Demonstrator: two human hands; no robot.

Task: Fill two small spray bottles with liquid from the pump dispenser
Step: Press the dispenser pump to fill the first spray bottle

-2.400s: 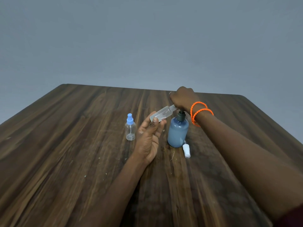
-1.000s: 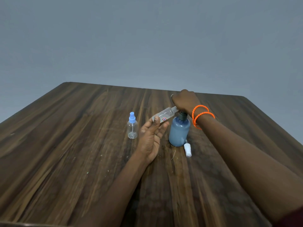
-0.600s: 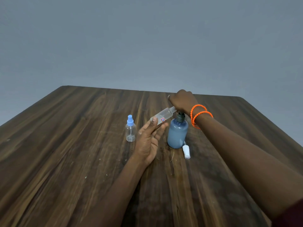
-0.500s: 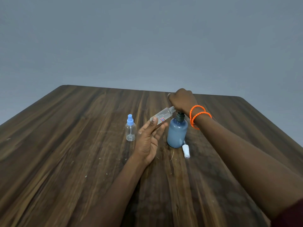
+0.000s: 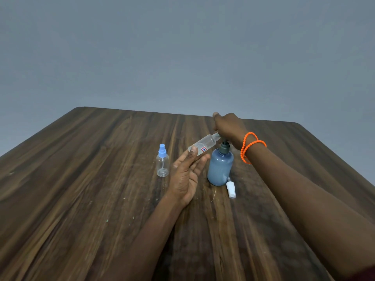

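Head view, the only one: right hand [image 5: 228,126] sits on top of the pump dispenser [image 5: 220,167], a blue bottle with a dark collar and stem, its fingers curled down over the pump head so the head itself is hidden. Compared with half a second ago the hand sits slightly higher and the stem shows a little more, which reads as the pump rising between strokes, though the camera shift makes this uncertain. Left hand [image 5: 187,175] holds the uncapped spray bottle [image 5: 204,146] tilted, mouth up against the spout under the right hand; thumb on the near side, fingers [image 5: 203,159] loosely extended beneath it, a light pinch-and-cradle that looks the same across the last couple of seconds. Liquid level inside the clear bottle cannot be made out. Its white sprayer cap [image 5: 231,188] lies on the bench [image 5: 81,189] just beside the dispenser base. Second spray bottle [image 5: 162,164], blue top on, stands upright to the left of the left hand, apart from it, and looks empty. Orange beaded bracelets [image 5: 250,148] ring the right wrist. Judgement: filling of the first bottle is under way by repeated strokes; recapping it and the whole second bottle remain. Main risk is the mouth slipping off the spout mid-stroke.
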